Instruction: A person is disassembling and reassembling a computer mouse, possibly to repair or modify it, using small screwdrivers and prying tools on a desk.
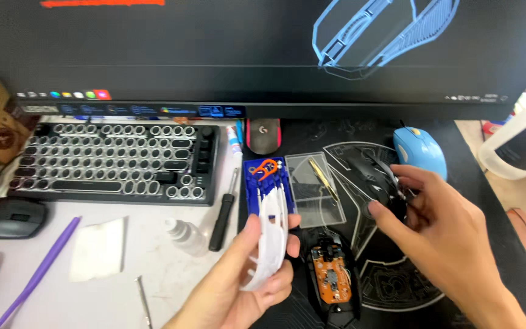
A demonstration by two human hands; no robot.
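My left hand (pixel 238 280) holds a white plastic mouse shell (pixel 270 240) edge-up, fingers curled round its lower end. My right hand (pixel 439 225) grips a black mouse part (pixel 380 176) over the dark mouse mat (pixel 397 286). Between the hands lies an opened mouse base with an orange circuit board (pixel 331 277). Just behind the white shell sits a blue tool case (pixel 266 183) with an orange piece in it, and beside that a clear plastic lid (pixel 315 192) with a thin brass-coloured tool.
A round-key keyboard (pixel 117 161) lies at the left under a large monitor (pixel 263 55). A black screwdriver (pixel 223 213), small clear bottle (pixel 187 234), white cloth (pixel 98 247), purple stick (pixel 41 268), black mouse (pixel 7 216), red-and-black mouse (pixel 264 135), blue mouse (pixel 420 149) and white jug (pixel 522 143) surround the work.
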